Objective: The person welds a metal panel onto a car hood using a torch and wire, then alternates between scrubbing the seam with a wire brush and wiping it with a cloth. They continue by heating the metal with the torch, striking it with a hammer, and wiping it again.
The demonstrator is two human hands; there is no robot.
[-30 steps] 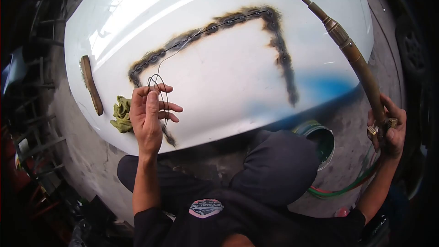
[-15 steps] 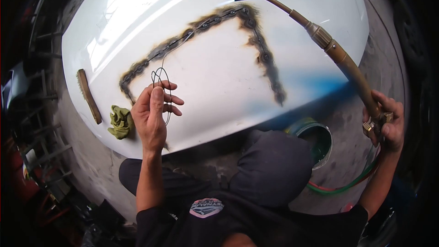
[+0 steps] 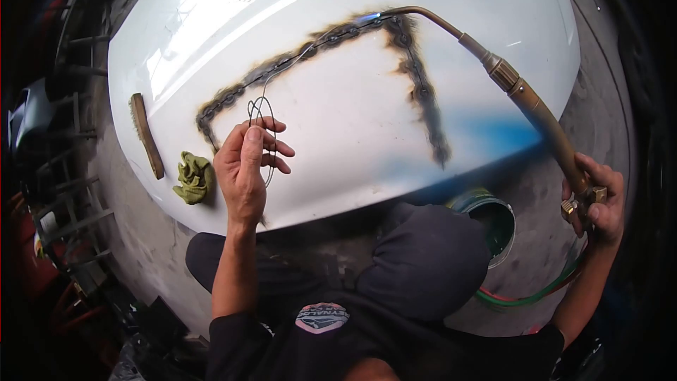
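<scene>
My left hand [image 3: 243, 162] pinches a looped thin metal filler wire [image 3: 262, 109] between thumb and fingers. The wire's free end runs up to the scorched seam [image 3: 278, 63] on a white, curved car panel [image 3: 317, 127]. Closed round the valve end of a brass gas welding torch [image 3: 532, 102] is my right hand [image 3: 603, 197]. The torch's bent tip is at the seam's upper right, with a small blue flame [image 3: 370, 18] pointing left along it. Dark spot welds dot the seam, which also turns down the panel's right side.
A wooden wire brush [image 3: 147, 135] and a crumpled green cloth [image 3: 192, 178] lie on the panel's left edge. Near my knee stands an open bucket [image 3: 493, 222]. Red and green hoses [image 3: 518, 301] curve below the torch. Metal racks [image 3: 77, 204] line the left side.
The torch tip has come down and right relative to the view, and its flame now lies over the seam. My left hand still holds the wire; the whole view has shifted slightly.
</scene>
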